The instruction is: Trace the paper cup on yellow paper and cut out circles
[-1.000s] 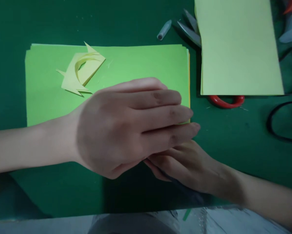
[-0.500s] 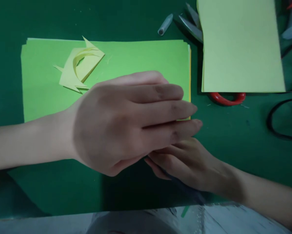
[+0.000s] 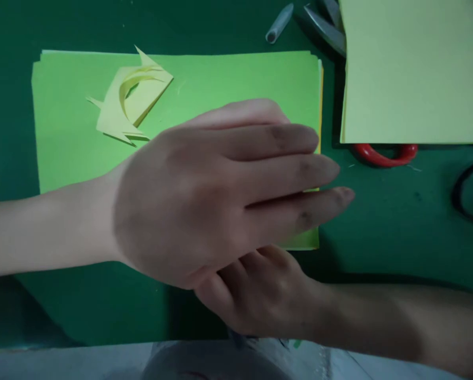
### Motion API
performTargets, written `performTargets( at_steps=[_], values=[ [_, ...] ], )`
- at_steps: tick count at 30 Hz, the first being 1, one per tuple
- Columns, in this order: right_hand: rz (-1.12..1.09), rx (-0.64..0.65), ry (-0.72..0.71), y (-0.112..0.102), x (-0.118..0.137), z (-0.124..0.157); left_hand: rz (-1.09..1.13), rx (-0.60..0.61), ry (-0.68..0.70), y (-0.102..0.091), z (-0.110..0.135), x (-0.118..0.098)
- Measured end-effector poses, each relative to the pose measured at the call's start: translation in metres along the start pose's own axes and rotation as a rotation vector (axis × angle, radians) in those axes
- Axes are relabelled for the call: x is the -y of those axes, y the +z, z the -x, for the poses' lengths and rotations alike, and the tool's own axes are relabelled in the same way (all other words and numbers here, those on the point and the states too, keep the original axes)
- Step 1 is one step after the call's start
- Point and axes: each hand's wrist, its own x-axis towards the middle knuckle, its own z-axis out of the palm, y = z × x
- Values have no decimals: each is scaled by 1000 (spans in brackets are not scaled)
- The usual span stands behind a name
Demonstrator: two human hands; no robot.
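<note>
My left hand [image 3: 204, 195] lies flat, palm down, on a stack of bright green paper [image 3: 74, 142], fingers stretched out together to the stack's right edge. My right hand [image 3: 268, 295] sits just below it at the stack's lower right corner, with its fingers tucked under my left palm and hidden. A cut-out piece of pale yellow paper [image 3: 131, 100] with curved slits rests on the stack's upper left.
A pile of pale yellow sheets [image 3: 410, 68] lies at the upper right, over red-handled scissors [image 3: 382, 155] whose blades [image 3: 327, 29] stick out at the top. A grey cap [image 3: 279, 22] lies near them. A black cable [image 3: 465, 195] loops at the right on the dark green mat [image 3: 378, 221].
My right hand has slid left and further under my left palm, its forearm dropping lower. My left hand has stayed flat on the green stack, whose lower right corner now shows.
</note>
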Motion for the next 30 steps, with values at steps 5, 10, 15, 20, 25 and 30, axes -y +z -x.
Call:
performTargets(
  at_steps=[5, 10, 15, 20, 25, 30],
  values=[
    [24, 14, 28, 0, 7, -7, -22, -34, 41, -2, -2, 0],
    [22, 41, 43, 1, 10, -9, -86, 38, 99, 0, -2, 0],
    [42, 46, 27, 1, 10, -9, -108, 57, 99, 0, -5, 1],
    [22, 54, 2, 2, 7, -9, -48, 2, 118, -1, -9, 1],
    [45, 44, -1, 1, 5, -8, -80, 32, 103, 0, -6, 0],
    [17, 43, -30, 0, 0, -4, -122, 3, 104, 0, -7, 0]
  ],
)
